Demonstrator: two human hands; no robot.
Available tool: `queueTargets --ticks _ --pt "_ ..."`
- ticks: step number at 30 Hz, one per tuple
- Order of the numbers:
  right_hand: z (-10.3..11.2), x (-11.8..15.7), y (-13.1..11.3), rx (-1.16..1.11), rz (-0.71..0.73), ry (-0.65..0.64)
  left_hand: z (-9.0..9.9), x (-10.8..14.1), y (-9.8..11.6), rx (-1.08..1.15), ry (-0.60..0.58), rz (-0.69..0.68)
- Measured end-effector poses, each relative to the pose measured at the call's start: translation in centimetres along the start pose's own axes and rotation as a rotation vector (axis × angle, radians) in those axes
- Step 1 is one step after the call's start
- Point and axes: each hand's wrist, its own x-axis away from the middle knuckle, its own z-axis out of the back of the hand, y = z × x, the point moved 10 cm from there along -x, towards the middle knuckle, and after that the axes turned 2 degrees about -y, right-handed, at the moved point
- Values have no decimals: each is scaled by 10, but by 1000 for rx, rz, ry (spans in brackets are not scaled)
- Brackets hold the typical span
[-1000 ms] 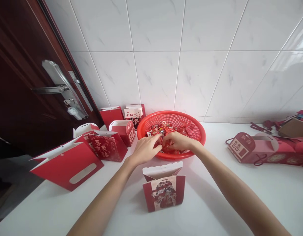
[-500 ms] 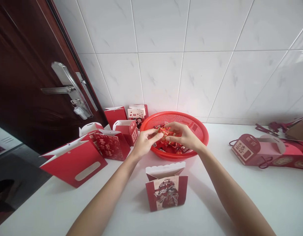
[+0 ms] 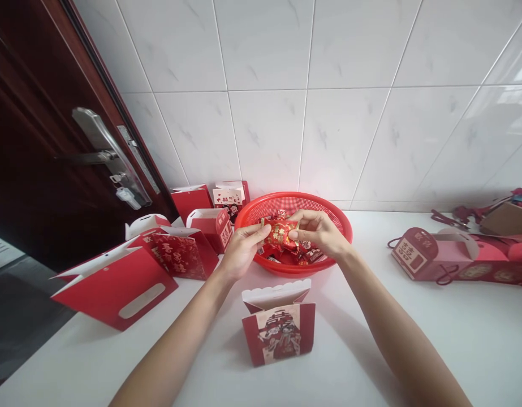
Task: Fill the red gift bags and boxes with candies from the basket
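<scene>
A red foil sweet packet (image 3: 280, 234) is pinched from both sides between the left hand (image 3: 242, 252) and right hand (image 3: 318, 233), held just above a red plastic basket (image 3: 295, 195) near the back edge of the white table (image 3: 413, 350). The sweets (image 3: 301, 255) beneath are partly hidden, and their print is hard to make out. An open red paper gift box (image 3: 278, 333) stands nearer the front edge, apparently empty.

Dark door (image 3: 31, 169) with steel handle (image 3: 100, 148), white wall tiles (image 3: 264, 130)
</scene>
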Motion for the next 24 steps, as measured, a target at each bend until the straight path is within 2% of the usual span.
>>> queueTargets --ticks 3,8,11,14,20,24 --pt "3 0 -1 0 1 16 -1 0 1 -31 -6 -28" --pt "6 0 0 79 0 5 -14 2 3 -221 -114 -58" --pt "9 1 2 116 -22 20 -13 2 3 -275 -106 -57" --pt "10 2 6 134 -57 28 -12 1 4 -281 -96 -63" --pt "-1 2 14 134 -116 -66 -12 -1 4 -181 -81 -67" --pt "6 2 10 80 -68 4 -14 0 7 -190 -89 -67"
